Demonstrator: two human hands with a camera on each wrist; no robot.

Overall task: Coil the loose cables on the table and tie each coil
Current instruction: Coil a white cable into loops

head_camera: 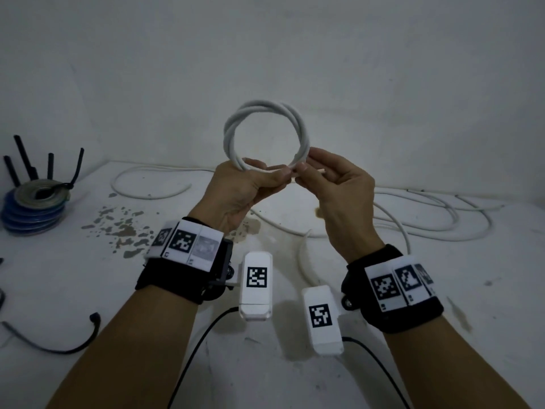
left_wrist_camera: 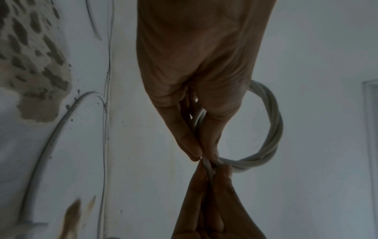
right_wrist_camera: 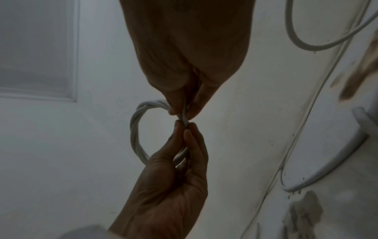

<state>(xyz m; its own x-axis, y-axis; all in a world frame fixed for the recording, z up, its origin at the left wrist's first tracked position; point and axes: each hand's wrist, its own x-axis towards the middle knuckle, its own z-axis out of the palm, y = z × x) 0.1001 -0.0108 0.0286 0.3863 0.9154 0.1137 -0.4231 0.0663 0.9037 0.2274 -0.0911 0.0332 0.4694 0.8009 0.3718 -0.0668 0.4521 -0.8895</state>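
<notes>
Head view: the left hand (head_camera: 250, 184) and right hand (head_camera: 333, 184) pinch the white coil (head_camera: 265, 134) at its lower edge, above the desk (head_camera: 486, 290). Keep the turns pinched while wrapping the end. Left wrist view: loose cable (left_wrist_camera: 61, 116) lies below. Right wrist view: room around the coil is open.

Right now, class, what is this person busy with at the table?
A person holds a small white cable coil up above the table. The left hand grips its bottom, and the right hand pinches the cable beside it. No tie is visible on it. More loose white cables lie uncoiled on the table behind.
</notes>
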